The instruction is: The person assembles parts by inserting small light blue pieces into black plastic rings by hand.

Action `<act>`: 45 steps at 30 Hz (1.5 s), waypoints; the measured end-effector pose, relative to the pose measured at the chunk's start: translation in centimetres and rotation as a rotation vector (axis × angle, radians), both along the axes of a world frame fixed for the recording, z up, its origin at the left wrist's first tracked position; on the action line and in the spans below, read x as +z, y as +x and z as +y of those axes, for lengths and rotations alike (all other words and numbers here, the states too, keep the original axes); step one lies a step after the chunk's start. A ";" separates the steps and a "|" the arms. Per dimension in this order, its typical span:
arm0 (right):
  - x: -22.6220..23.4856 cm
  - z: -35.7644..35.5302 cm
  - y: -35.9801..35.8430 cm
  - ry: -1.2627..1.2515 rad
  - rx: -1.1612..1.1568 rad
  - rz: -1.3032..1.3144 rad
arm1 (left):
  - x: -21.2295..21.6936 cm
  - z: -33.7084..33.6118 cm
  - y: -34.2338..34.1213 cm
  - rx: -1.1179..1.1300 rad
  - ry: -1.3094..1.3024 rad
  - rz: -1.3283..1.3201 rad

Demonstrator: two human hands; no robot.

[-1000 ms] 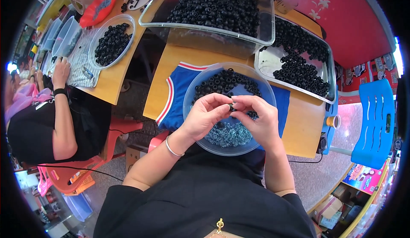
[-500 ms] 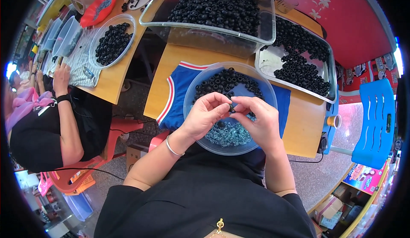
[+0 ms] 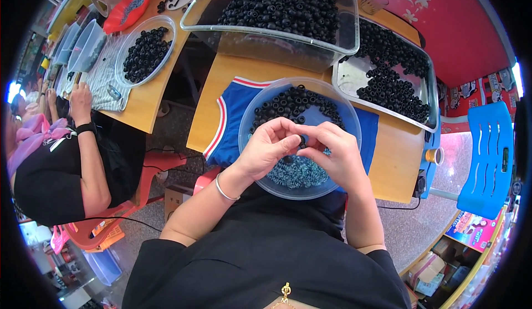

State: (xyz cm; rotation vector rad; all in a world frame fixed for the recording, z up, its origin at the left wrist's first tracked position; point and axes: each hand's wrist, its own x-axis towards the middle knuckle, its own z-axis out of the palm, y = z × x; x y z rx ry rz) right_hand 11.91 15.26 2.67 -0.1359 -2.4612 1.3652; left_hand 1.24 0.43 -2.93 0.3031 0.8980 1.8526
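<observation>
Over a round clear plastic tub [image 3: 354, 134], my left hand [image 3: 268, 149] and my right hand [image 3: 337, 152] meet with fingertips together. Pinched between them is a small black ring-shaped part [image 3: 302, 142]; its finer detail is hidden by the fingers. Inside the tub, many black ring-shaped parts [image 3: 288, 103] lie toward the far side. Small pale-blue, clear-looking pieces [image 3: 299, 175] fill the near side, below my hands. Under the tub a blue jersey [image 3: 230, 118] with red and white trim is spread on the table.
A big clear bin [image 3: 271, 46] heaped with black parts stands beyond the tub, and a metal tray [image 3: 346, 82] of them sits at far right. At left, a person [image 3: 55, 170] works at another table with a round tub [image 3: 119, 68]. A blue chair [image 3: 485, 159] is at right.
The fingers have shifted slightly around the black part, which now shows more between the fingertips. Both hands stay over the tub.
</observation>
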 end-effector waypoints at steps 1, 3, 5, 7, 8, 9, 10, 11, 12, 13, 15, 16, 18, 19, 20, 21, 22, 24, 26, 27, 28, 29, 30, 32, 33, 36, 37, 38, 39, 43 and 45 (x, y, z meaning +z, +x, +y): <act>-0.1 0.1 0.0 0.021 0.019 -0.031 | 0.0 0.0 0.0 -0.001 0.000 -0.001; -0.1 0.2 0.0 0.023 0.036 -0.023 | -0.1 -0.1 0.0 -0.029 -0.022 -0.027; -0.2 0.2 0.0 0.025 0.053 -0.013 | 0.1 0.0 -0.1 -0.041 -0.025 -0.025; -0.5 0.3 -0.1 0.132 0.045 0.037 | 0.1 0.0 -0.2 -0.051 -0.028 -0.022; -0.6 0.3 -0.1 0.131 0.045 0.037 | 0.0 0.0 -0.2 -0.057 -0.013 -0.009; -0.7 0.3 -0.1 0.155 0.037 0.052 | -0.1 0.0 -0.2 -0.063 0.002 0.005; -0.8 0.3 -0.1 0.180 0.028 0.067 | -0.1 0.0 -0.2 -0.064 0.001 0.005; -0.6 0.4 0.0 0.179 0.027 0.068 | 0.0 0.1 -0.2 -0.064 -0.005 0.002; -0.1 0.6 0.0 0.084 0.041 -0.001 | 0.2 0.2 -0.2 -0.062 -0.012 0.000; 0.2 0.9 0.1 -0.010 0.056 -0.070 | 0.4 0.2 -0.1 -0.063 -0.012 0.002; 0.7 1.6 0.3 -0.044 0.028 -0.058 | 1.0 0.5 0.2 -0.078 0.044 -0.023; 0.9 2.0 0.4 -0.077 0.000 -0.048 | 1.3 0.6 -0.1 -0.082 0.048 -0.019; 0.3 3.0 1.0 -0.013 -0.121 -0.015 | 2.5 0.9 -1.2 -0.050 0.009 0.223; 0.1 3.4 0.9 0.045 -0.178 -0.003 | 4.0 1.4 -2.2 -0.009 0.020 0.366; -0.1 3.7 1.0 0.051 -0.183 0.005 | 5.2 2.0 -3.4 0.072 0.045 0.495; -0.4 3.7 1.1 0.154 -0.172 -0.024 | 6.3 2.7 -4.7 0.154 0.072 0.624; -0.6 3.7 1.3 0.254 -0.160 -0.055 | 7.9 3.2 -6.0 0.261 0.059 0.775; -0.5 3.2 1.1 0.345 -0.167 -0.098 | 10.3 4.8 -8.9 0.495 0.027 1.151; -1.2 2.8 1.4 0.495 -0.199 -0.134 | 12.1 5.5 -9.5 0.725 -0.061 1.535; -1.3 2.7 1.4 0.490 -0.202 -0.138 | 12.1 5.4 -9.0 0.717 -0.062 1.534; -1.5 2.6 1.4 0.555 -0.216 -0.151 | 12.0 5.2 -8.0 0.675 -0.040 1.639; -1.6 2.5 1.4 0.619 -0.231 -0.165 | 11.7 5.0 -7.0 0.629 -0.016 1.743; -1.8 2.3 1.4 0.612 -0.228 -0.166 | 10.6 4.5 -6.0 0.472 0.068 1.768; -2.1 2.2 1.2 0.653 -0.210 -0.182 | 7.7 3.7 -3.4 0.089 -0.026 1.745; -2.3 2.1 1.1 0.651 -0.210 -0.182 | 5.8 3.4 -2.5 -0.047 -0.084 1.785; -2.8 1.8 1.0 0.680 -0.210 -0.228 | 2.5 2.9 -0.6 -0.195 -0.169 1.815; -3.0 1.7 1.0 0.672 -0.215 -0.236 | 1.9 2.8 -0.4 -0.213 -0.191 1.834; -3.2 1.7 0.9 0.665 -0.220 -0.244 | 1.3 2.9 -0.5 -0.213 -0.189 1.834; -3.2 1.7 0.9 0.664 -0.220 -0.244 | 1.0 2.9 -0.4 -0.224 -0.206 1.844; -3.3 2.2 0.7 0.506 -0.198 -0.155 | 0.8 2.8 0.2 -0.181 -0.278 1.911; -3.2 2.7 0.8 0.404 -0.186 -0.106 | 0.6 2.7 0.3 -0.130 -0.266 1.764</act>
